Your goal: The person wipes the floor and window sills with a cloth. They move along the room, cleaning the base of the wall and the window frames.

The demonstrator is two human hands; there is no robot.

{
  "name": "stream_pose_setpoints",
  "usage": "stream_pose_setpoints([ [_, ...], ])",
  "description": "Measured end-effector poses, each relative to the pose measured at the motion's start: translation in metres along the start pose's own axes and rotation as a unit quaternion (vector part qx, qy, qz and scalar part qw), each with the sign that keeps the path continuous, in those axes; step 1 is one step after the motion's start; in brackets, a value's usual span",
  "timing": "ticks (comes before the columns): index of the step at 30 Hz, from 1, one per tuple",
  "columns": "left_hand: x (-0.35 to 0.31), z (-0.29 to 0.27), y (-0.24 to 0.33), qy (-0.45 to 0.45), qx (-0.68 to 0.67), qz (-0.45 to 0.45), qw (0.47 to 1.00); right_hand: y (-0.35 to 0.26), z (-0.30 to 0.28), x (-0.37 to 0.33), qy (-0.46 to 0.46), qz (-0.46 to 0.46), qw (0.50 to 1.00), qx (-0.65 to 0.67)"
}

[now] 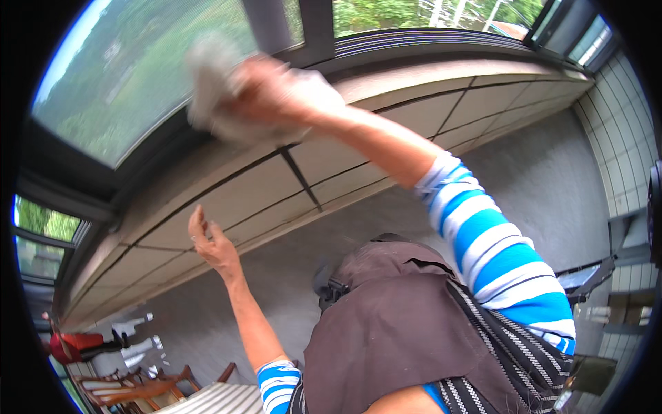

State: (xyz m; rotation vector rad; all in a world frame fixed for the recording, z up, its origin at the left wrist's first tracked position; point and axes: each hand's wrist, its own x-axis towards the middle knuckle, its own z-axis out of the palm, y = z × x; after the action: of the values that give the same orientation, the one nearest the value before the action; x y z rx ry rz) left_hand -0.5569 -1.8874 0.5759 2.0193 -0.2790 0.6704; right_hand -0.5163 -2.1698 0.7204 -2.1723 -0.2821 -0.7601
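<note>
A whitish-grey cloth point(210, 86), smeared by motion, is bunched in my right hand point(269, 90), and part of it hangs around the wrist. The hand is raised in front of the window pane point(131, 83), over the dark window frame and sill; whether the cloth touches the glass, I cannot tell. Lower and to the left, my left hand point(215, 247) is held up in front of the tiled wall with its fingers apart and nothing in it. Both arms wear blue-and-white striped sleeves, and a dark brown apron point(386, 324) covers my front.
A pale sill point(427, 76) runs along the windows above a tiled wall point(386, 145). Grey floor point(531, 186) stretches below. Wooden furniture point(131, 390) and a red thing point(69, 346) are at the lower left. Another tiled wall point(617, 131) closes off the right.
</note>
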Motion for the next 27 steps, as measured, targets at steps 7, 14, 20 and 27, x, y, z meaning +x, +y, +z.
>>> stream_pose_setpoints([
  [7,0.059,0.052,0.004,0.052,0.077,0.058,0.994,0.087,0.113,-0.019,-0.172,-0.209,0.919,-0.287],
  [14,0.091,0.099,0.026,0.036,0.155,0.139,0.977,0.113,0.047,-0.021,-0.166,-0.163,0.935,-0.268],
  [20,0.100,0.149,0.019,0.013,0.184,0.135,0.974,0.205,-0.141,-0.057,-0.090,-0.128,0.917,-0.367],
  [27,0.107,0.199,0.012,-0.007,0.218,0.126,0.968,0.333,-0.433,-0.135,-0.092,0.216,0.750,-0.618],
])
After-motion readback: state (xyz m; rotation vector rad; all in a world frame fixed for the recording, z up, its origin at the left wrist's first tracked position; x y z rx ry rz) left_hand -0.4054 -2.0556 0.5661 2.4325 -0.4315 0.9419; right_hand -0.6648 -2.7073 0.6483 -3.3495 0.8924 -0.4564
